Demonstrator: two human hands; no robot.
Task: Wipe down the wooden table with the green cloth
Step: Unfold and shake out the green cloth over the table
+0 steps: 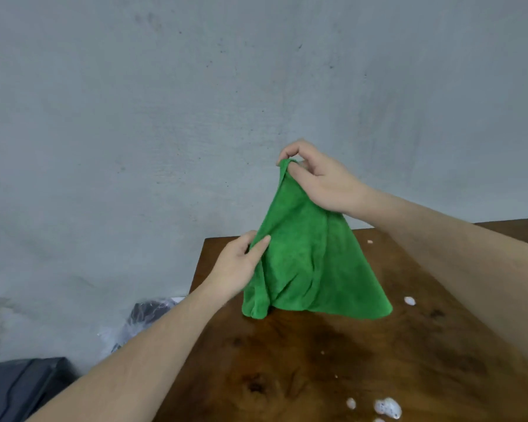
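The green cloth (308,263) hangs in a cone shape above the dark wooden table (317,360), its lower edge touching or just over the wood. My right hand (320,181) pinches the cloth's top corner between thumb and fingers, held high. My left hand (241,263) grips the cloth's left edge lower down. White foam blobs sit on the table: one at the right (409,300), a small one near the far edge (369,242), and a cluster at the near edge (387,408).
A grey concrete wall (195,117) stands right behind the table. Left of the table, lower down, lie a crumpled dark plastic bag (144,315) and a dark grey box or case (19,388).
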